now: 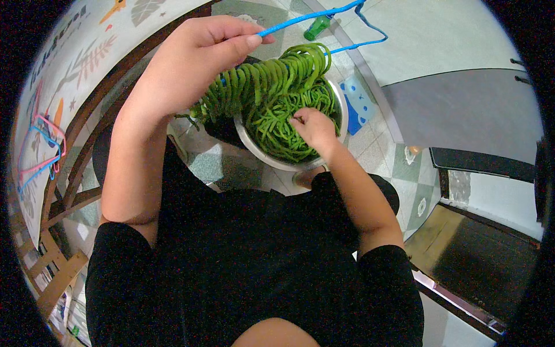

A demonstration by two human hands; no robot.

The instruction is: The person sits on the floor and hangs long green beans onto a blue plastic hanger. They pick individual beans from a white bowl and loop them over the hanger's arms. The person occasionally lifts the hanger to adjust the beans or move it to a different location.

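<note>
Green beans [269,126] heap in the metal basin [344,113]; looped ones line the blue hanger [306,18], axis slanting lower-left to upper-right over its far edge. Left hand [193,62] grasps hanger; right hand [315,128], nearer, touches heap, pinch unclear.

I count two hands, one left hand [196,63] and one right hand [315,128]. I make out three hangers: one laden blue hanger [312,17], one pink hanger [64,141] and one bare blue hanger [39,172]. There's one metal basin [343,115], one green bottle [318,27], one blue bear-faced packet [356,104]. The long green strands [272,130] are too many to number.
</note>
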